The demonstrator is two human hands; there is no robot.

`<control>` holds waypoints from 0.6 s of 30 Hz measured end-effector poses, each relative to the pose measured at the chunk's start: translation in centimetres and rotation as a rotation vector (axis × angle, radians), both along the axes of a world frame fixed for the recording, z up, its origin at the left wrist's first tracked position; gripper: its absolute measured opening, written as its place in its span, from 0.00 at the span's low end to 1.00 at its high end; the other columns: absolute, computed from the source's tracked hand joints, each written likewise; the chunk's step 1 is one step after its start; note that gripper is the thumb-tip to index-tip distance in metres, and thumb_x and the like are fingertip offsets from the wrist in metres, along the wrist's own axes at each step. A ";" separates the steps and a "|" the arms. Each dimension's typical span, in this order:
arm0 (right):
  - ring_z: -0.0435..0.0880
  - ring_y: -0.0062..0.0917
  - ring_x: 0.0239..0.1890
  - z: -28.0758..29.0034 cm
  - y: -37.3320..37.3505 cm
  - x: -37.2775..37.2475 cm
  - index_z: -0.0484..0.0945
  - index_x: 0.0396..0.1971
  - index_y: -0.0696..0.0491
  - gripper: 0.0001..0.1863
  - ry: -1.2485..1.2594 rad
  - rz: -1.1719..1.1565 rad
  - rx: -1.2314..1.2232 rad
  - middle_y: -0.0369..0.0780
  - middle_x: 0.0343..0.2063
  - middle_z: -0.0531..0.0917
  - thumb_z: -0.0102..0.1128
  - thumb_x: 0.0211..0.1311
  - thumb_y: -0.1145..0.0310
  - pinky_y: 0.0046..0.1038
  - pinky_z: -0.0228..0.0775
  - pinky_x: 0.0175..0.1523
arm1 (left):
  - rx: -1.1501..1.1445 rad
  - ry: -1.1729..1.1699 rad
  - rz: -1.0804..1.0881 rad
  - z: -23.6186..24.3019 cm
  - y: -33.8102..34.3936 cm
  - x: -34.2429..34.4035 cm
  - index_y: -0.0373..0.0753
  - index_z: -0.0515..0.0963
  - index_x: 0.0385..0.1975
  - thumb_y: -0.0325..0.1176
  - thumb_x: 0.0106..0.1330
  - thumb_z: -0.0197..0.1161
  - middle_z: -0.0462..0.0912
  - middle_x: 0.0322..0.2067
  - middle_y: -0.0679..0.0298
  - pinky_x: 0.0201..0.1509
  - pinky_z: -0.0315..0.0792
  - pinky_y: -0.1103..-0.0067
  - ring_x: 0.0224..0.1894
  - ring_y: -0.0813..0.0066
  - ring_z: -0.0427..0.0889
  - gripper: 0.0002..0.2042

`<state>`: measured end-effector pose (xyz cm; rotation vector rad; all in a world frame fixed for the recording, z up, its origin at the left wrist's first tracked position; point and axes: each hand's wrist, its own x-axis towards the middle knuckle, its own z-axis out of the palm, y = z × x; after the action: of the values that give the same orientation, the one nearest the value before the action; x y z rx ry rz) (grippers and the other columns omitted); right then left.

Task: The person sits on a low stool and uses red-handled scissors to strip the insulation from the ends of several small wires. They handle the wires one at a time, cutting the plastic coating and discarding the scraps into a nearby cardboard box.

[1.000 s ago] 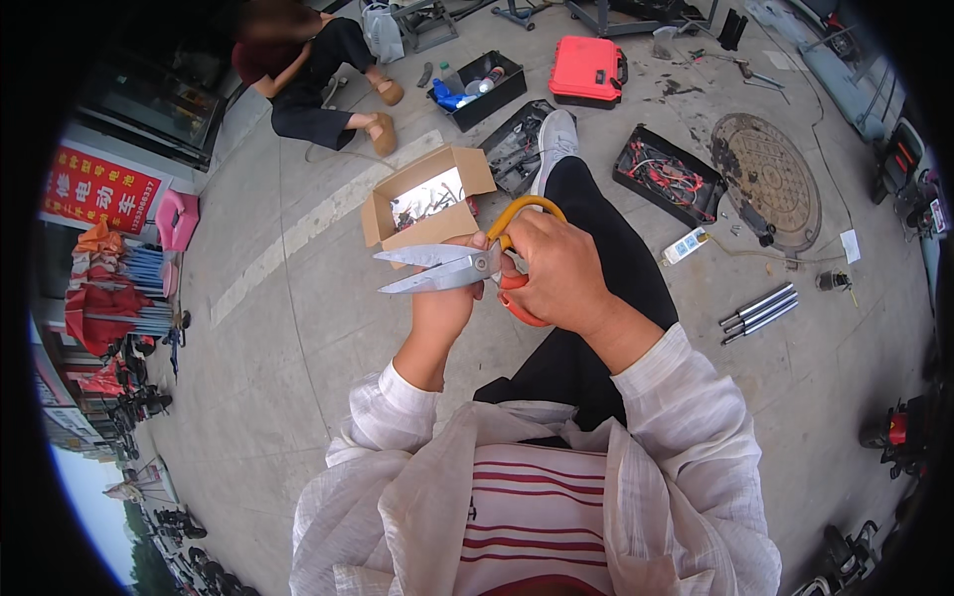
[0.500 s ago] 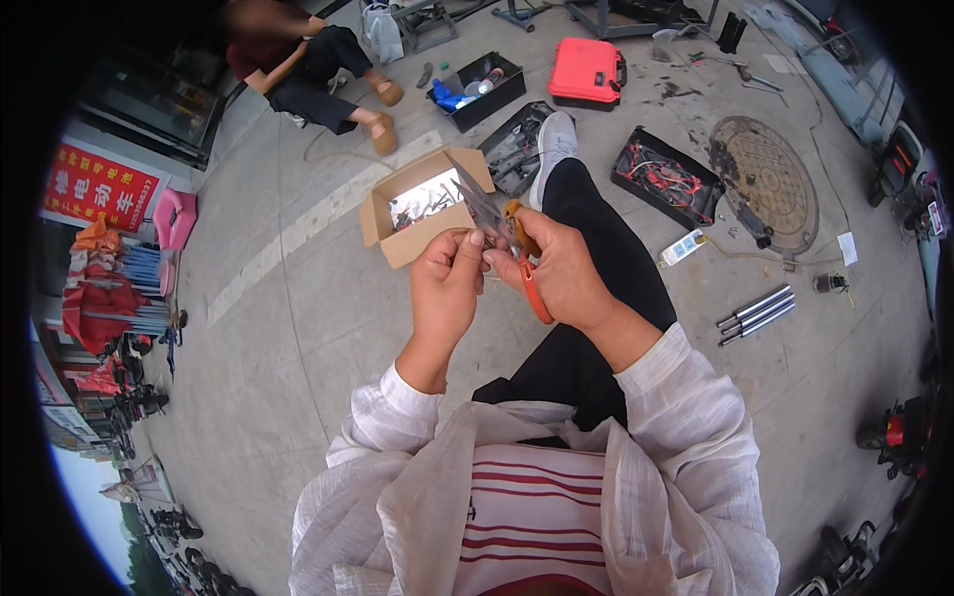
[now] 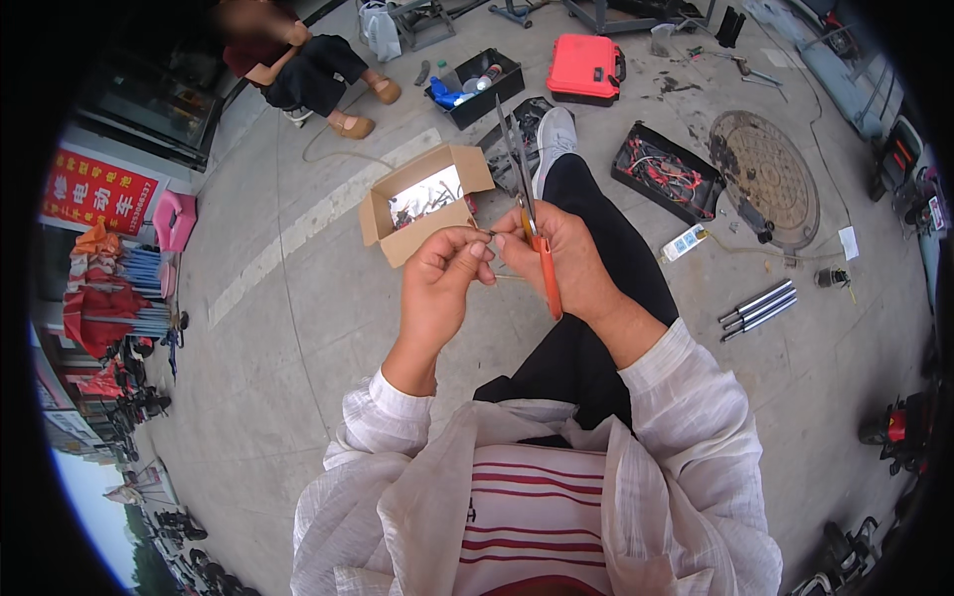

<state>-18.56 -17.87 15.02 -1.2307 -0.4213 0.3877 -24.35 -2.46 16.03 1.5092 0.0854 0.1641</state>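
Note:
A pair of scissors (image 3: pixel 548 273) with orange handles is held in my right hand (image 3: pixel 576 256), its long blades slightly parted and pointing away from me. Closed in a pinch, my left hand (image 3: pixel 442 278) grips a thin, dark, wire-like piece (image 3: pixel 491 233). The right thumb and fingertips meet the same piece from the other side. Just beyond the hands, an open cardboard box (image 3: pixel 383 214) stands on the ground, with small dark bits on a white lining inside.
Beyond lie a black bin (image 3: pixel 502 89) of bottles, a red hard case (image 3: pixel 584 70) and a black tray (image 3: pixel 651 199) of red and black wires. Metal tubes (image 3: pixel 759 311) and a power strip (image 3: pixel 684 243) lie right. A person (image 3: pixel 308 74) sits far left.
The scissors have swung upright in my right hand, blades turning from the box to point straight away. My two hands still meet at the fingertips. The seated person's hand has moved up.

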 end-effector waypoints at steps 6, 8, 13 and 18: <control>0.69 0.07 0.27 0.1 -0.1 0.2 0.75 0.31 0.56 0.03 0.043 -0.028 -0.027 0.28 0.25 0.74 0.58 0.62 0.73 0.13 0.62 0.32 | 0.009 0.050 0.052 0.6 0.0 -0.1 0.30 0.77 0.38 0.27 0.67 0.58 0.81 0.28 0.62 0.32 0.75 0.82 0.26 0.79 0.78 0.07; 0.68 0.07 0.27 0.1 -0.2 0.2 0.75 0.31 0.56 0.03 0.048 -0.001 -0.029 0.28 0.25 0.74 0.58 0.63 0.73 0.14 0.61 0.32 | -0.006 0.029 0.052 0.5 0.2 0.0 0.30 0.77 0.38 0.27 0.67 0.59 0.81 0.28 0.62 0.32 0.75 0.82 0.26 0.80 0.78 0.07; 0.67 0.07 0.27 0.0 -0.3 0.3 0.75 0.29 0.56 0.05 0.049 0.043 -0.032 0.28 0.24 0.74 0.60 0.62 0.72 0.14 0.60 0.31 | -0.022 0.012 0.043 0.8 -0.2 -0.2 0.31 0.77 0.35 0.27 0.67 0.59 0.81 0.30 0.61 0.32 0.74 0.81 0.26 0.78 0.78 0.05; 0.67 0.08 0.26 0.2 -0.2 0.2 0.75 0.28 0.55 0.07 0.047 0.046 -0.040 0.28 0.24 0.74 0.64 0.60 0.71 0.15 0.60 0.30 | -0.016 0.003 0.033 0.5 -0.2 -0.4 0.32 0.77 0.34 0.26 0.66 0.59 0.80 0.30 0.61 0.32 0.74 0.82 0.27 0.78 0.78 0.04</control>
<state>-18.37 -18.09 15.20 -1.2502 -0.4031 0.4654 -24.76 -2.70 16.53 1.4932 0.1136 0.1870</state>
